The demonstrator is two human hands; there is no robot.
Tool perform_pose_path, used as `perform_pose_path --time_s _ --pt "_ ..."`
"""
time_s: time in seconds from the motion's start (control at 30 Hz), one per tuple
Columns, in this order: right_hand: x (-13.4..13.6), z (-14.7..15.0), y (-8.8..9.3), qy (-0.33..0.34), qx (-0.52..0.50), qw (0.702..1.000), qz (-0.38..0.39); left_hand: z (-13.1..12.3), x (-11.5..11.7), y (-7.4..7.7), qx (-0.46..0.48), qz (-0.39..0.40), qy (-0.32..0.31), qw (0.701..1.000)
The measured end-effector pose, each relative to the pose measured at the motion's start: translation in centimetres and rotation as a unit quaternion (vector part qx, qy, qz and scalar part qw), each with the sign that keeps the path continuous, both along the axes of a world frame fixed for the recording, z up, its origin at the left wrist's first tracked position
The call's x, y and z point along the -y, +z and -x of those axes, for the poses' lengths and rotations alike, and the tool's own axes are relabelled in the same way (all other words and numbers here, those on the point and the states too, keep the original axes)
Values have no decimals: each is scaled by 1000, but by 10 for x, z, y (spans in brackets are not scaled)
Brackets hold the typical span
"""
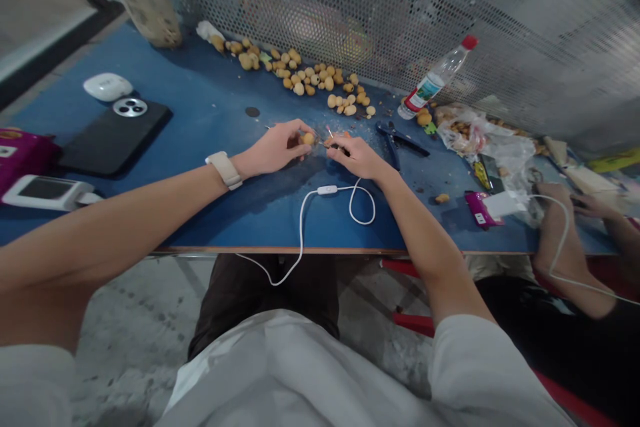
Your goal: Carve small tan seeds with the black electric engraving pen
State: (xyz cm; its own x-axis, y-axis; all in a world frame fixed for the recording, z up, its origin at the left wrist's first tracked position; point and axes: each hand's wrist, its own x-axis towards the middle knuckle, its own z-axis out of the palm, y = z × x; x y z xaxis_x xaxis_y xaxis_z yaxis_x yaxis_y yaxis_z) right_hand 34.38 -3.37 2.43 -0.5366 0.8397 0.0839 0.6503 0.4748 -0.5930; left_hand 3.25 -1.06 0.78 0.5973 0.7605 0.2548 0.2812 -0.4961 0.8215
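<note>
My left hand (273,149) holds a small round tan fruit or nut (308,139) between fingers and thumb, and a pale watch band (225,170) circles that wrist. My right hand (353,155) faces it, pinching a small brown piece (331,143) whose exact kind I cannot tell. Orange-brown crumbs lie on the blue table (215,213) under both hands. Beyond them spreads a scattered heap of similar tan fruits (300,73). Blue-handled pliers (397,140) lie just right of my right hand.
A white cable (303,227) loops near the table's front edge. A black phone (117,137), white earbud case (107,87) and power bank (47,192) lie left. A plastic bottle (435,77) and plastic bag (475,133) lie right. A co-worker's hand (555,200) is far right. Perforated metal mesh (350,13) stands behind.
</note>
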Motion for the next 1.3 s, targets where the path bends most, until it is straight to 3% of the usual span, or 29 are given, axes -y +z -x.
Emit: perform_pose_path --time_s 1.3 --pt "0 -1 3 24 17 1000 -3 1 -1 -4 15 7 -13 1000"
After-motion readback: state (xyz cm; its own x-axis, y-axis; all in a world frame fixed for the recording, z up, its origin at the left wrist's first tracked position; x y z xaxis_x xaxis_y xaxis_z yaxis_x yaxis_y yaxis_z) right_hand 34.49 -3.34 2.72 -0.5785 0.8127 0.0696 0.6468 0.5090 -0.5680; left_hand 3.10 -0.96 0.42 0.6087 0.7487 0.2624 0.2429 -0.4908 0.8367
